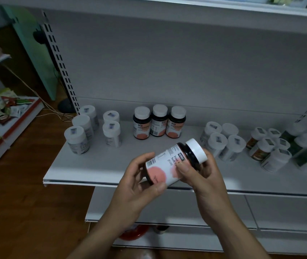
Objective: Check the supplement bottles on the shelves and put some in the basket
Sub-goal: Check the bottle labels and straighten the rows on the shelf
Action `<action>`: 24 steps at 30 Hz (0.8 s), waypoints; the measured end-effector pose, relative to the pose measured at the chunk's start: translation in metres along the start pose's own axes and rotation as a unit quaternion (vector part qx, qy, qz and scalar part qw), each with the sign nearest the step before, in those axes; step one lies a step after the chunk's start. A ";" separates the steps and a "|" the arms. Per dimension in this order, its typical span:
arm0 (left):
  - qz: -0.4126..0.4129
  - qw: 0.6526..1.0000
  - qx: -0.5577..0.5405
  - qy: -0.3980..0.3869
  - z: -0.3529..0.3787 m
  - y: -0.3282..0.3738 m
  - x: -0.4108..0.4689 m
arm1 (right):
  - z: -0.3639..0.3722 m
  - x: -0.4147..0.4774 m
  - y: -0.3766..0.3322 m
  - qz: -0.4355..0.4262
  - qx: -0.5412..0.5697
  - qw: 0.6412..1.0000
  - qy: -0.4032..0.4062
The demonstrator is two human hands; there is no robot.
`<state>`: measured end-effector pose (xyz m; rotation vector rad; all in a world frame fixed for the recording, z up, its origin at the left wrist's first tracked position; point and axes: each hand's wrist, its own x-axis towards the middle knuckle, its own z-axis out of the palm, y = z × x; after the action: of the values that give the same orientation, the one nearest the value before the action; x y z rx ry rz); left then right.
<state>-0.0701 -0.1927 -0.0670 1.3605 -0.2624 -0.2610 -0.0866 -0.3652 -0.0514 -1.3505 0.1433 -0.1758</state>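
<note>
While the left hand [139, 182] and right hand [203, 174] clasped it above the front edge of the shelf [92, 165], the dark supplement bottle [175, 161] lay tilted, white cap up and to the right. The left hand curled round its base, thumb on the label; the right hand gripped it near the cap. Just beyond the hands stood three matching bottles [159, 121], with white-capped bottles farther left [81, 135] and more bottles farther right [223, 144].

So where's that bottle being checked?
Centre of the head view, the bottle lies tilted between the left hand and right hand, before three matching bottles on the shelf.
</note>
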 end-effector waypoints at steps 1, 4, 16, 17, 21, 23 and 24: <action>0.004 1.000 0.000 0.004 0.000 0.000 0.001 | 0.000 0.000 0.001 0.002 0.004 1.000 -0.005; -0.016 1.000 -0.020 0.015 0.002 0.001 0.003 | 0.000 -0.002 0.001 0.002 0.012 0.999 -0.052; -0.027 0.987 0.158 -0.029 0.005 -0.005 0.000 | 0.003 -0.001 -0.002 -0.020 -0.098 0.994 -0.036; -0.024 0.983 0.182 -0.030 0.006 -0.006 0.001 | 0.004 0.000 0.000 -0.027 -0.126 0.991 -0.040; -0.016 0.974 0.225 0.024 0.008 -0.014 0.011 | 0.012 0.003 0.011 -0.048 -0.219 0.973 -0.061; -0.023 0.974 0.222 0.045 0.005 -0.019 0.017 | 0.013 0.006 0.013 -0.040 -0.236 0.967 -0.087; -0.029 0.977 0.207 0.047 0.003 -0.021 0.018 | 0.013 0.009 0.012 -0.031 -0.236 0.966 -0.101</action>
<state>-0.0546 -0.2057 -0.0863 1.7896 -0.2035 -0.1952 -0.0747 -0.3524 -0.0600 -1.8403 -0.0334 -0.0557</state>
